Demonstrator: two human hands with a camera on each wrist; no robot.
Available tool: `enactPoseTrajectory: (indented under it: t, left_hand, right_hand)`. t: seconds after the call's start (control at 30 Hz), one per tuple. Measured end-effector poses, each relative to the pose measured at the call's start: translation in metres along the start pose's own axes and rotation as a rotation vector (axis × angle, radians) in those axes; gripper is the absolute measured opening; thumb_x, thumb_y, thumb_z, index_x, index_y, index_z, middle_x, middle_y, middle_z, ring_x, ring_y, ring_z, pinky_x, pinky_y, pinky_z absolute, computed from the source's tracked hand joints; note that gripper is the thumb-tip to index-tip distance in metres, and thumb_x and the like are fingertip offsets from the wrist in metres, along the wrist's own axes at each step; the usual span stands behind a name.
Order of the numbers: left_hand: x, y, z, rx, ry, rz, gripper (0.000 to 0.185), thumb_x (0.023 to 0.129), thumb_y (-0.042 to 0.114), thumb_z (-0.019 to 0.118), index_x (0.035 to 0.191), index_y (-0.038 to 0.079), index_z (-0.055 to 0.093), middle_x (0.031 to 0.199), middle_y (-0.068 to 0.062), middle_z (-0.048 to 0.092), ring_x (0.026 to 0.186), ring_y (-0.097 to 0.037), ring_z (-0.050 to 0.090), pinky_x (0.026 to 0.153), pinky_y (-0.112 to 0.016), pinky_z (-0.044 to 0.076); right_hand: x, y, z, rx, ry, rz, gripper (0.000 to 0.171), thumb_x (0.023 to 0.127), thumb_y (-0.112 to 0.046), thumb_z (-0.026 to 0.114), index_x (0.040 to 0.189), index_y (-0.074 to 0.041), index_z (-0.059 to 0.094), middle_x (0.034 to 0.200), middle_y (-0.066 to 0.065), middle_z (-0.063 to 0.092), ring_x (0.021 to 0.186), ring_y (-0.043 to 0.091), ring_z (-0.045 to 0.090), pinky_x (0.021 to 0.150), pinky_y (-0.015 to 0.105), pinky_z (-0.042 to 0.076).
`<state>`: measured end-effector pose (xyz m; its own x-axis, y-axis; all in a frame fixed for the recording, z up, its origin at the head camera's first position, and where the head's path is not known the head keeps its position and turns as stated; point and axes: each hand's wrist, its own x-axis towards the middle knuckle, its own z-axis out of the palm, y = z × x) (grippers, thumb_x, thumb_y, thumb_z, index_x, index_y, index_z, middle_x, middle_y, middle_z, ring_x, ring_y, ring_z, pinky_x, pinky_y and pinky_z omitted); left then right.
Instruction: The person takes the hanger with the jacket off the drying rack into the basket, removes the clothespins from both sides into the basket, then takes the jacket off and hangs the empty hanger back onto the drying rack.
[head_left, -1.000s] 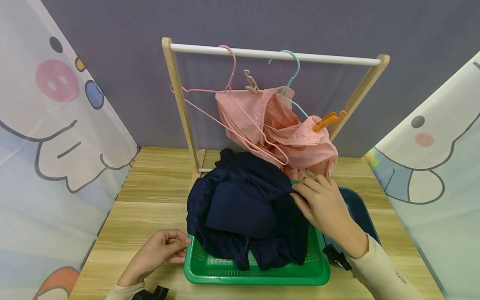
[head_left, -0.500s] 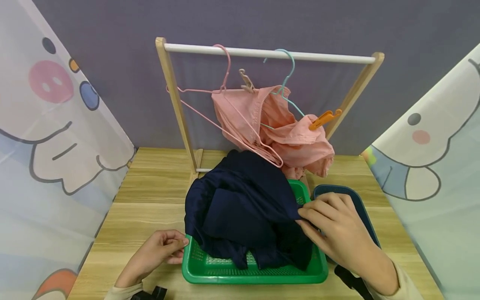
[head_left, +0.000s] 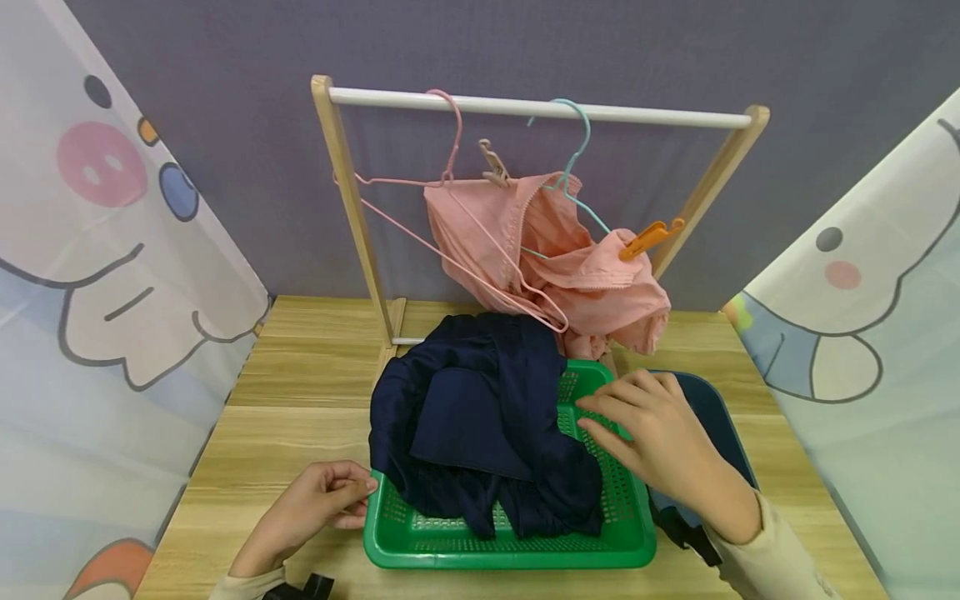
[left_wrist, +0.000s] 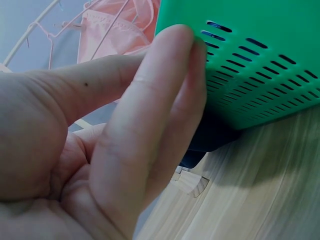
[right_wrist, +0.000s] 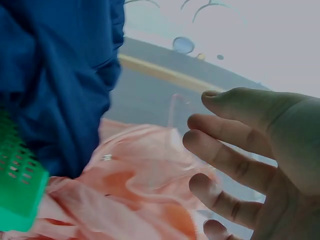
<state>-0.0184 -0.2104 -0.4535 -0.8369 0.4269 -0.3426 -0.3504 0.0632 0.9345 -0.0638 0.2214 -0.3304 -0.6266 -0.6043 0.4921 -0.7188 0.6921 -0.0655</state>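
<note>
Dark navy clothing [head_left: 468,417] lies bunched in a green plastic basket [head_left: 510,557], heaped towards its left and back. My left hand [head_left: 318,504] holds the basket's left rim, thumb at the edge and fingers against the outer wall; the perforated basket wall [left_wrist: 260,60] shows close up in the left wrist view. Over the basket's right side, my right hand [head_left: 648,429] has its fingers apart with nothing between them. In the right wrist view the same right hand [right_wrist: 240,155] is spread beside the navy cloth [right_wrist: 55,80], a gap between them.
Behind the basket stands a wooden rack with a white rail [head_left: 637,112]. A pink hanger [head_left: 455,137] and a teal hanger [head_left: 581,142] hang there, with a pink garment [head_left: 487,221] held by a beige clip [head_left: 492,162] and an orange clothespin [head_left: 648,239]. A dark blue bin [head_left: 716,417] sits at right.
My right hand has pulled the right part of the navy clothing outward, then let it go. The cloth now lies folded leftward, baring the basket's right side. My left hand stays on the rim.
</note>
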Motion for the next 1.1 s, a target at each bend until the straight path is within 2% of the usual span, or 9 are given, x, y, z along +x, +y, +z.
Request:
enactPoseTrajectory:
  t: [0.1,0.2,0.33,0.4,0.53,0.7,0.77,0.87,1.1]
  left_hand:
    - [0.000,0.000,0.000,0.006,0.000,-0.003,0.026,0.102,0.015,0.061,0.108,-0.011,0.064,0.094,-0.018,0.070,0.086,-0.026,0.071,0.074,-0.038,0.061]
    - [-0.001,0.000,-0.001,0.014,0.001,-0.013,0.028,0.101,0.017,0.062,0.108,-0.010,0.064,0.094,-0.018,0.070,0.087,-0.027,0.071,0.075,-0.039,0.061]
    - [-0.004,-0.002,-0.004,0.016,-0.003,-0.017,0.030,0.101,0.018,0.063,0.108,-0.010,0.064,0.095,-0.019,0.069,0.087,-0.029,0.071,0.076,-0.041,0.060]
    - [-0.005,-0.003,-0.004,0.015,-0.004,-0.012,0.030,0.101,0.018,0.063,0.108,-0.011,0.063,0.095,-0.019,0.069,0.087,-0.030,0.071,0.075,-0.042,0.060]
    - [-0.002,-0.004,-0.002,0.018,-0.007,-0.007,0.030,0.100,0.018,0.064,0.108,-0.011,0.064,0.095,-0.020,0.069,0.087,-0.029,0.071,0.076,-0.045,0.059]
    - [-0.001,-0.002,-0.002,0.018,-0.012,-0.011,0.030,0.101,0.019,0.063,0.107,-0.010,0.064,0.094,-0.020,0.069,0.086,-0.029,0.071,0.077,-0.046,0.059]
    - [-0.001,-0.002,-0.002,0.018,-0.009,-0.013,0.030,0.101,0.019,0.063,0.107,-0.010,0.064,0.094,-0.019,0.069,0.086,-0.029,0.071,0.076,-0.044,0.060]
    - [-0.001,-0.001,-0.002,0.019,0.002,-0.021,0.030,0.101,0.019,0.064,0.107,-0.010,0.064,0.093,-0.019,0.069,0.086,-0.028,0.071,0.075,-0.042,0.060]
    - [0.001,0.000,0.001,-0.004,0.014,-0.032,0.030,0.102,0.018,0.062,0.109,-0.011,0.063,0.093,-0.016,0.069,0.085,-0.026,0.070,0.074,-0.038,0.061]
  right_hand:
    - [0.009,0.017,0.019,-0.021,-0.046,0.050,0.032,0.097,-0.042,0.066,0.107,-0.013,0.077,0.102,0.003,0.072,0.098,0.031,0.061,0.077,0.052,0.046]
    - [0.026,0.034,0.042,-0.024,-0.120,0.112,0.038,0.087,-0.029,0.079,0.117,-0.006,0.073,0.108,0.011,0.071,0.104,0.038,0.060,0.082,0.057,0.049]
    - [0.056,0.049,0.069,-0.011,-0.267,0.195,0.055,0.089,-0.031,0.078,0.133,-0.002,0.062,0.094,0.011,0.067,0.091,0.033,0.061,0.075,0.048,0.052]
    - [0.067,0.055,0.079,-0.008,-0.334,0.209,0.055,0.090,-0.031,0.077,0.134,-0.002,0.061,0.090,0.011,0.067,0.087,0.031,0.063,0.074,0.046,0.053]
    - [0.075,0.063,0.092,-0.002,-0.400,0.215,0.038,0.088,-0.026,0.079,0.119,-0.006,0.069,0.093,0.014,0.070,0.085,0.035,0.066,0.066,0.048,0.055]
    - [0.073,0.065,0.101,-0.058,-0.329,0.175,0.020,0.084,-0.018,0.082,0.101,-0.011,0.073,0.089,0.011,0.071,0.085,0.037,0.065,0.072,0.053,0.054]
    - [0.074,0.063,0.099,-0.079,-0.302,0.167,0.021,0.084,-0.017,0.081,0.103,-0.012,0.074,0.093,0.011,0.072,0.089,0.039,0.063,0.080,0.056,0.051]
    - [0.073,0.058,0.090,-0.077,-0.257,0.168,0.021,0.086,-0.017,0.079,0.106,-0.010,0.075,0.099,0.011,0.073,0.091,0.038,0.061,0.081,0.057,0.049]
    - [0.046,0.044,0.056,0.074,-0.007,0.124,0.026,0.084,-0.010,0.079,0.108,-0.002,0.075,0.103,0.013,0.073,0.092,0.033,0.058,0.076,0.051,0.046]
